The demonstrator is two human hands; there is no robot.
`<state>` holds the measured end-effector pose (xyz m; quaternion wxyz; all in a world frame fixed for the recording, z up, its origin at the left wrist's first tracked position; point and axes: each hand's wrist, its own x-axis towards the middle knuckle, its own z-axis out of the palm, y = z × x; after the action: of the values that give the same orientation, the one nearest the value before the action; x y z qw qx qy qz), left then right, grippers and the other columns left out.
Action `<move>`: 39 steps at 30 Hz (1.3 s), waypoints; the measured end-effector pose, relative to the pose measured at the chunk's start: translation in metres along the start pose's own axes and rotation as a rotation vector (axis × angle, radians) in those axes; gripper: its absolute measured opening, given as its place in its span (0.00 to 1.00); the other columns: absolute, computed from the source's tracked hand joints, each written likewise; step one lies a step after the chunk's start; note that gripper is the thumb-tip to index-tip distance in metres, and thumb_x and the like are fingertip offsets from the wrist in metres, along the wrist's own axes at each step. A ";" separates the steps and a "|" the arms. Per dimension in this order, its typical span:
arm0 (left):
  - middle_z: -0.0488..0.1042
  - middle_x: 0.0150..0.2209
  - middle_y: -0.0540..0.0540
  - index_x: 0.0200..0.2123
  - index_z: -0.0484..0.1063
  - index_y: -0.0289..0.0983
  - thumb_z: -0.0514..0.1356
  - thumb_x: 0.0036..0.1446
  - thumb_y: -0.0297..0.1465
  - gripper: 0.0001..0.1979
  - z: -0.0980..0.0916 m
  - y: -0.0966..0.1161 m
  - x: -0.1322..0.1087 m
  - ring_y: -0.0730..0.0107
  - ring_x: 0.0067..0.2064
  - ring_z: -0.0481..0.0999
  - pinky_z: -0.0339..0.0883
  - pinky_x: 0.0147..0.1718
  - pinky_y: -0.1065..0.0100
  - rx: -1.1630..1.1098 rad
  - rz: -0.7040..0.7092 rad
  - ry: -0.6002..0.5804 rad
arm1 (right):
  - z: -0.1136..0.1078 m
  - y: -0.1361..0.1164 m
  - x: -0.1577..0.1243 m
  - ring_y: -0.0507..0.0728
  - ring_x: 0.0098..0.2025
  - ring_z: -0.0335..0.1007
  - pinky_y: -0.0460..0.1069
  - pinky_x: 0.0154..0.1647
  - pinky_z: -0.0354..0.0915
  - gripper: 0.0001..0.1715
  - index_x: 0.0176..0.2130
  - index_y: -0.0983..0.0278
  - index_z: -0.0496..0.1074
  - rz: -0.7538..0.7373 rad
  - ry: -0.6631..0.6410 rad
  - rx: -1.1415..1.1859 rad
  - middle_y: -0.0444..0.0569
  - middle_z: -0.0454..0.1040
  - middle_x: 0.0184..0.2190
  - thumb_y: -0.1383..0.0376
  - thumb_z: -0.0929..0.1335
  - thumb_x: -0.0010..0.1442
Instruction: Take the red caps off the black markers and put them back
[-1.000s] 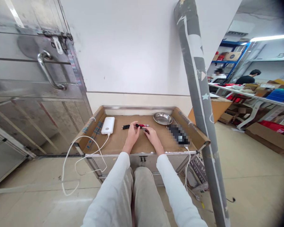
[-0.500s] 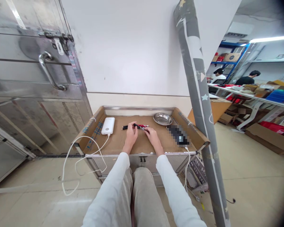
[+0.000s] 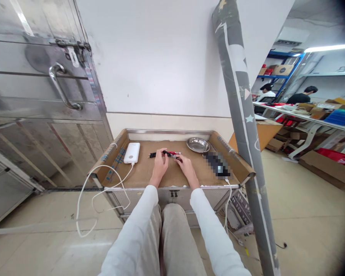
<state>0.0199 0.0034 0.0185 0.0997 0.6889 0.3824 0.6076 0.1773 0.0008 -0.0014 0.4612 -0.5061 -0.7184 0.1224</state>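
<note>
Over the cardboard-lined tabletop, my left hand pinches the black end of a slim pen. My right hand is closed around the other end, and its fingertips hide the tip. Between the two hands the pen lies almost level, tilted slightly down to the right. Behind my hands several black and red pens lie on the cardboard, partly covered by my left fingers. To the right of them, farther back, stands a round metal dish.
A white power bank with a white cable lies left of my hands. A blurred-out dark device, also cabled, lies at the right. A grey patterned roll leans beside the table. Two people sit at a cluttered bench far right.
Both hands stay at the same spot with the pen between them; my fingers have shifted only slightly. The whole view has moved a few pixels.
</note>
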 end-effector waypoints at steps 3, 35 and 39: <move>0.70 0.43 0.41 0.47 0.62 0.36 0.50 0.63 0.28 0.09 -0.001 0.000 0.000 0.67 0.45 0.73 0.69 0.44 0.63 0.012 0.029 0.028 | -0.001 -0.002 0.000 0.57 0.39 0.74 0.50 0.44 0.66 0.11 0.42 0.61 0.73 -0.011 0.006 0.001 0.51 0.78 0.41 0.63 0.64 0.61; 0.71 0.38 0.46 0.37 0.66 0.38 0.55 0.57 0.24 0.06 0.010 -0.019 -0.006 0.67 0.39 0.73 0.69 0.43 0.62 0.042 -0.041 -0.476 | -0.011 -0.010 -0.004 0.58 0.42 0.71 0.51 0.45 0.63 0.18 0.42 0.62 0.72 0.099 0.203 -0.182 0.52 0.77 0.40 0.59 0.57 0.67; 0.72 0.39 0.45 0.37 0.67 0.38 0.55 0.58 0.24 0.05 0.008 -0.016 -0.004 0.62 0.44 0.71 0.66 0.48 0.58 0.271 -0.005 -0.463 | -0.008 -0.009 -0.004 0.58 0.42 0.70 0.51 0.46 0.63 0.16 0.42 0.63 0.72 0.058 0.144 -0.246 0.52 0.76 0.40 0.61 0.58 0.66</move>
<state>0.0204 0.0144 0.0040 0.0930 0.8158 0.4288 0.3769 0.1783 -0.0087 0.0061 0.4424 -0.5867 -0.6782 0.0102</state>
